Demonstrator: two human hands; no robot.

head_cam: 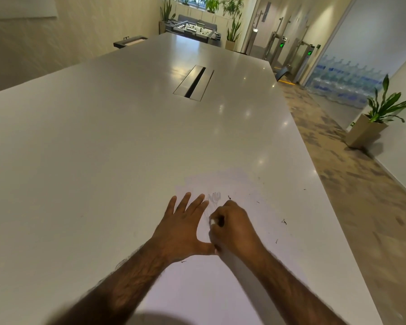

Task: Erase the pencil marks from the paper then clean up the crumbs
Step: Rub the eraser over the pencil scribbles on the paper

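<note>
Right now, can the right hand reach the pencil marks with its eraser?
Probably yes: the pencil marks lie bare just beyond the right hand and its eraser, beside the left hand.

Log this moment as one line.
phase: erasing | left hand: flat on paper | right hand: grips eraser by pencil marks | crumbs: scattered, uncleared

Light: bright, even, from overhead; soft glare spots on the long glossy white table (150, 137).
Shadow: dark patch at bottom edge.
Blur: right hand (232, 227) and its small white eraser (212, 222), motion-smeared.
Distortion: wide-angle bowing at edges.
</note>
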